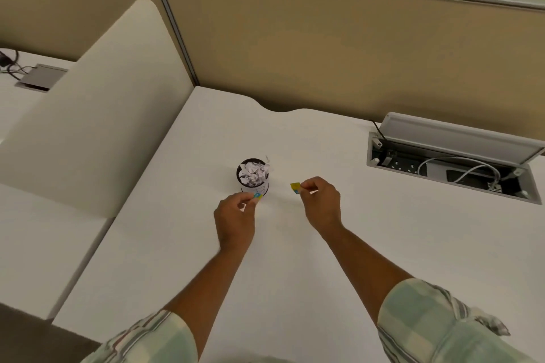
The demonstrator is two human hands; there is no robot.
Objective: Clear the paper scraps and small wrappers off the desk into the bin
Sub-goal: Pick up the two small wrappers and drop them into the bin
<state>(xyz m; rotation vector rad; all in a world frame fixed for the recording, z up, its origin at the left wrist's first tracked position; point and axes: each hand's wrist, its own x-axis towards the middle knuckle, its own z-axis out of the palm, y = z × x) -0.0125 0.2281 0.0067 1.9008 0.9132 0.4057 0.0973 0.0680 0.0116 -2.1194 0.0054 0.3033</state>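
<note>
At the upper left of the frame a cream divider panel (97, 115) slopes down beside the white desk (295, 274). Left of centre stands the small dark bin (253, 175), already heaped to the brim with crumpled white paper scraps (253, 171). Just below it, the left hand (234, 215) pinches a small blue-and-yellow wrapper (258, 196) between thumb and fingertips, the wrapper right against the bin's near wall. To the right of centre, the right hand (321, 203) grips a yellow wrapper (295, 187) the same way, held off the desk and a little apart from the bin's right side.

To drop these well, each wrapper should probably be lifted clear above the rim and released over the middle of the heap (the pile looks full enough that a careless drop could slide off). Pressing lightly may help it stay.

Both forearms reach forward from checked sleeves at the lower edge, wrists slightly bent, knuckles up, remaining fingers curled. At the far right an open cable tray (448, 168) is set into the desk.
</note>
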